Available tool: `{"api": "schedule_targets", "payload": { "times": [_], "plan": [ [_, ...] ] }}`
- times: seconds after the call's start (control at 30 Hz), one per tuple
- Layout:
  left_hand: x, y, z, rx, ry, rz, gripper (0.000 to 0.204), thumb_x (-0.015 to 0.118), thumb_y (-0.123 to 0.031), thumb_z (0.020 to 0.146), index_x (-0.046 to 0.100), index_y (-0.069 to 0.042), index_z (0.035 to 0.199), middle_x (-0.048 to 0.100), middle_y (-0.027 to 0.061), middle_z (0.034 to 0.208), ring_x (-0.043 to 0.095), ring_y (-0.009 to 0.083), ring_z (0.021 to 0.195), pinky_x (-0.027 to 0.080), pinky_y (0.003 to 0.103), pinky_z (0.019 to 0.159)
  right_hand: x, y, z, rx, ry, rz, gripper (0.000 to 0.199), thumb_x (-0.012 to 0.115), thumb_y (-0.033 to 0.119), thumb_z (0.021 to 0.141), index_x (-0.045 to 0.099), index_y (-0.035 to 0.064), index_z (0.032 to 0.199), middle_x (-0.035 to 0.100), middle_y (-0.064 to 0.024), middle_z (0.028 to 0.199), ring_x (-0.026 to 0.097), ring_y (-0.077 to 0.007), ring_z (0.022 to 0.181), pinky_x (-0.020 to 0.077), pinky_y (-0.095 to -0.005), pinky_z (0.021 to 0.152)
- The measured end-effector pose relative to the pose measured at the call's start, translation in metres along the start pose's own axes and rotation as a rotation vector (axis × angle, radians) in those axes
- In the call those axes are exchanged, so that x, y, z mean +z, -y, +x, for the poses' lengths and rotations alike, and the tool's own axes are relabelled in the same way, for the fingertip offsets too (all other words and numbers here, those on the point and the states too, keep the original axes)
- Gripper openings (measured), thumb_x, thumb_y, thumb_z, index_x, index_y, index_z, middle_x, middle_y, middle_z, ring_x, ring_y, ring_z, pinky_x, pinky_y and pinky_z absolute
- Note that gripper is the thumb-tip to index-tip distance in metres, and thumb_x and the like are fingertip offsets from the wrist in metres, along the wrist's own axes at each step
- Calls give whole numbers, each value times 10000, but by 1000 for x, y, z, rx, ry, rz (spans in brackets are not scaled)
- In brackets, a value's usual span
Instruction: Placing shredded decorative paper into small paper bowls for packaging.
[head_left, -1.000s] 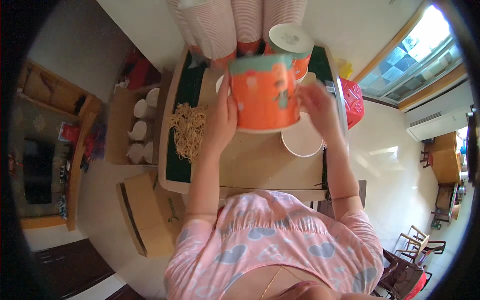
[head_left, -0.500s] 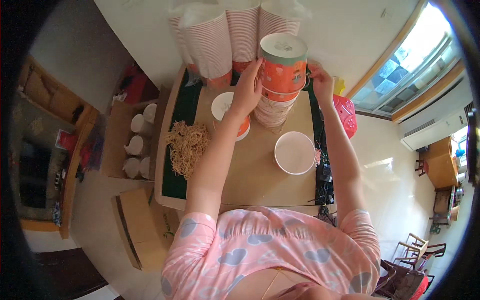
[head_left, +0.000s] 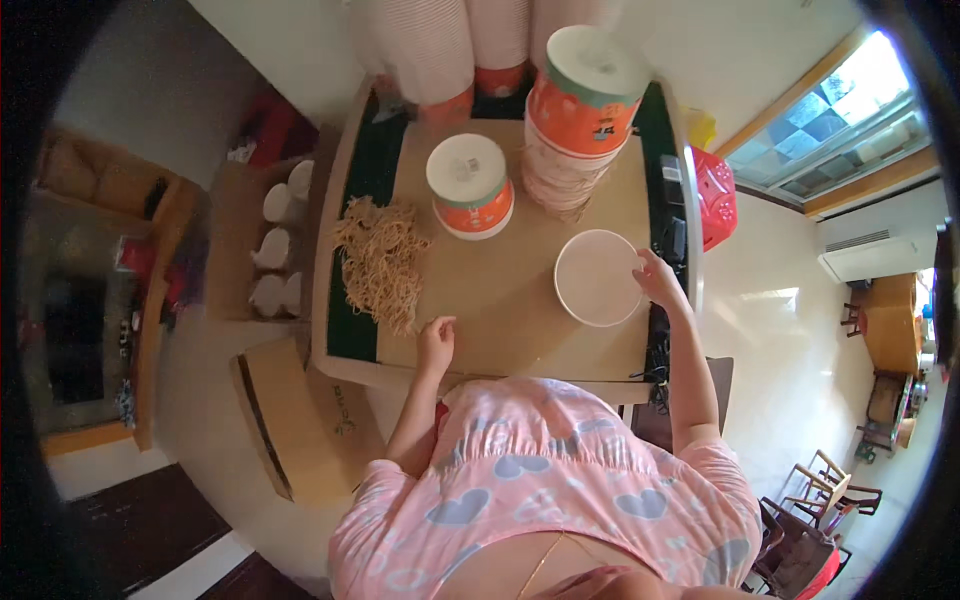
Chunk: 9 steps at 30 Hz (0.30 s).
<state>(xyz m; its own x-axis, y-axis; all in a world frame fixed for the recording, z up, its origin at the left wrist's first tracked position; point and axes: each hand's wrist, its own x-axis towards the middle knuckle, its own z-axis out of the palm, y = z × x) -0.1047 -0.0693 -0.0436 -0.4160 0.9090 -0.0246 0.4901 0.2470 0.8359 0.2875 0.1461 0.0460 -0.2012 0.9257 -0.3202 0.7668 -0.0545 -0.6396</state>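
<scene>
My right hand [head_left: 659, 279] pinches the right rim of an open white paper tub [head_left: 598, 280] standing mouth up on the cardboard-covered table. Above the table's front edge, my left hand [head_left: 436, 345] has its fingers curled together, with nothing visible in them. It is nearest to a loose heap of tan cord loops [head_left: 382, 262]. An upside-down orange and green paper tub [head_left: 472, 190] sits beyond it, its white base up. To the right rises a nested stack [head_left: 590, 95], topped by another upside-down tub, with tan cords hanging around its lower part.
Tall columns of nested tubs [head_left: 425, 60] stand along the wall. A carton [head_left: 235, 250] with white tubs is left of the table, and a flattened carton [head_left: 310, 420] lies on the floor. Black cables and adapters [head_left: 660, 365] line the right edge, near a red plastic stool [head_left: 712, 200].
Both hands have come away from the tall stack toward me. The right now grips the open tub's rim; the left has dropped near the front edge. The whole view has shifted slightly.
</scene>
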Motion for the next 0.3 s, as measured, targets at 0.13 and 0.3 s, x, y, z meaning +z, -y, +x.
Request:
{"api": "schedule_targets", "payload": {
  "times": [0.13,0.3],
  "plan": [
    [-13,11,-4,-84,-70,144,110,556,-59,824,632,-52,903,621,110,767,620,244,694,487,341,613,34,35,-37,35,-42,122,359,560,96,759,522,69,1115,611,-155,683,622,-250,561,492,-362,539],
    [-31,36,29,-173,-206,3,185,567,-83,834,588,-54,1015,630,152,925,614,207,844,475,300,717,73,68,-54,-9,-64,170,422,574,103,750,487,76,1162,639,-166,740,652,-253,640,517,-369,599]
  ]
}}
